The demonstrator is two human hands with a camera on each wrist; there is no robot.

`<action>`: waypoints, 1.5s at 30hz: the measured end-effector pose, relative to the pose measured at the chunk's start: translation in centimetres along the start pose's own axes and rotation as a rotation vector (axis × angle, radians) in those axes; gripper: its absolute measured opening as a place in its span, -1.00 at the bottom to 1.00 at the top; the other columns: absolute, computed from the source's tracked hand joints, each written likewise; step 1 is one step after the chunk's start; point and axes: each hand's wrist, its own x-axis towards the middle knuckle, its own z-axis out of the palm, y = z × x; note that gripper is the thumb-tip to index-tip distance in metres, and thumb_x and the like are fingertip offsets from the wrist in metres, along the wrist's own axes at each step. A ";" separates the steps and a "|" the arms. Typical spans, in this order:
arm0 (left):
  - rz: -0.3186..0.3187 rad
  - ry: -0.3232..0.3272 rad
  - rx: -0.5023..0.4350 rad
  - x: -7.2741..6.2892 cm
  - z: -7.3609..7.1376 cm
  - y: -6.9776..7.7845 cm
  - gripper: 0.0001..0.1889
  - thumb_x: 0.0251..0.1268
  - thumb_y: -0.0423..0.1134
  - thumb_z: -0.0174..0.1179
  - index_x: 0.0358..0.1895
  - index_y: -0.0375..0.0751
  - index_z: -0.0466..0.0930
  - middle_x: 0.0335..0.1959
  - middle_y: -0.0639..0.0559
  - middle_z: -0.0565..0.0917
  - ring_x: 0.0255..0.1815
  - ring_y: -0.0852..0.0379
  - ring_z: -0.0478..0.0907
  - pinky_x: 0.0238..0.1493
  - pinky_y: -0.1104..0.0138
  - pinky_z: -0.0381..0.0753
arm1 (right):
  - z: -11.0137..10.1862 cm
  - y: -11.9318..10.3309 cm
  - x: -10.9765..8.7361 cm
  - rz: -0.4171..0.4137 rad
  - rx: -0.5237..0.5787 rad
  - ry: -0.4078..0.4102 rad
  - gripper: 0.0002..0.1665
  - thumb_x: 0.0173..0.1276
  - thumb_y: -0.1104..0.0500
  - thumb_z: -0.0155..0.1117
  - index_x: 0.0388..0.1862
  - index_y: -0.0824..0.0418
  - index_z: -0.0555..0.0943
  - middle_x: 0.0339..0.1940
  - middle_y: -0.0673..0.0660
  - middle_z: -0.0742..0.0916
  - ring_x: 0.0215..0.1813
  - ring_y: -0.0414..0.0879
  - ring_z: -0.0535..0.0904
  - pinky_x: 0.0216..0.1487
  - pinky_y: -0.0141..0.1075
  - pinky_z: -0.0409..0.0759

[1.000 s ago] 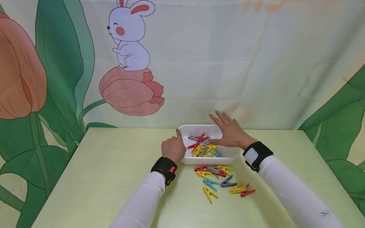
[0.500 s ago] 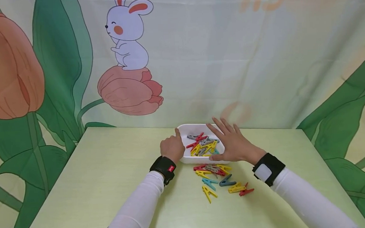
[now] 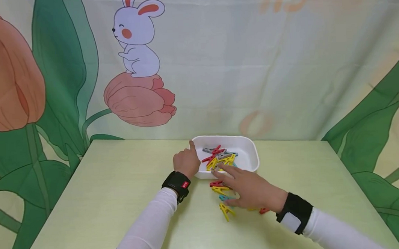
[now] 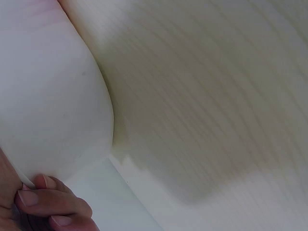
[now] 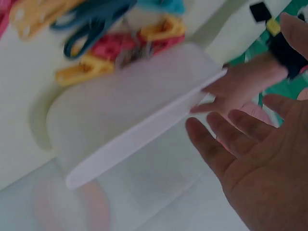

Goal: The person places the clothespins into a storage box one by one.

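Note:
A white plastic tray (image 3: 253,151) holds a heap of red, yellow, grey and blue clothespins (image 3: 224,159) towards its left side. My left hand (image 3: 187,162) grips the tray's left rim; in the left wrist view its curled fingers (image 4: 53,202) hold the edge beside the white wall (image 4: 53,96). My right hand (image 3: 250,189), fingers spread, is over the loose clothespins in front of the tray and hides several. A yellow clothespin (image 3: 226,211) shows left of its thumb. In the right wrist view, that hand (image 5: 269,163) holds nothing, and a dark blue clothespin (image 5: 103,10) lies before the tray.
The pale wooden table (image 3: 122,196) ends just behind the tray. A cloth backdrop (image 3: 216,63) printed with a rabbit and tulips hangs at its back edge. Part of a red clothespin (image 3: 264,211) shows under the right wrist.
My right hand has drawn back from the tray's right side to the loose clothespins in front, uncovering the tray's right end. The left hand stays on the rim.

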 end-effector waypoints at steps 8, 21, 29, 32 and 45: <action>-0.003 -0.006 -0.016 0.0 -0.3 0.2 -0.23 0.42 -0.08 0.26 0.60 -0.28 0.22 -0.34 -0.15 0.77 -0.39 -0.08 0.73 -0.32 0.13 0.67 | 3.1 -1.6 -1.0 -0.024 -0.039 -0.104 0.02 0.31 -0.29 0.43 0.66 -0.10 0.26 0.67 0.17 0.33 0.64 0.20 0.26 0.52 0.11 0.39; -0.023 -0.010 -0.025 0.3 -0.1 0.0 -0.25 0.43 -0.10 0.25 0.60 -0.26 0.23 -0.42 -0.12 0.74 -0.44 -0.06 0.70 -0.34 0.14 0.65 | 5.6 -2.1 -1.2 0.053 -0.045 -0.182 -0.08 0.26 -0.36 0.44 0.55 -0.21 0.40 0.40 0.09 0.55 0.11 0.05 0.62 0.03 0.02 0.71; -0.033 -0.011 -0.008 -0.1 0.1 -0.1 -0.24 0.41 -0.09 0.27 0.59 -0.25 0.24 -0.45 -0.11 0.73 -0.47 -0.04 0.68 -0.39 0.17 0.62 | 7.1 -1.9 -1.2 0.011 -0.076 -0.165 -0.32 0.34 -0.16 0.47 0.40 -0.12 0.52 0.24 0.06 0.56 -0.08 -0.07 0.62 -0.10 -0.22 0.70; -0.029 -0.007 -0.011 0.0 0.0 -0.1 -0.24 0.42 -0.10 0.26 0.60 -0.26 0.24 -0.43 -0.12 0.74 -0.46 -0.05 0.69 -0.38 0.16 0.63 | 7.1 -2.0 -1.0 0.004 -0.061 -0.170 -0.43 0.38 -0.02 0.46 0.35 -0.10 0.55 0.23 0.06 0.56 -0.11 -0.11 0.61 -0.07 -0.26 0.70; -0.022 0.011 -0.007 -0.1 -0.1 0.1 -0.26 0.43 -0.10 0.26 0.59 -0.27 0.25 -0.56 -0.08 0.66 -0.54 -0.02 0.64 -0.46 0.20 0.58 | 7.5 -2.0 -0.8 -0.045 -0.063 -0.167 -0.68 0.39 0.12 0.44 0.09 0.00 0.63 0.01 -0.03 0.54 -0.29 -0.22 0.43 -0.24 -0.43 0.53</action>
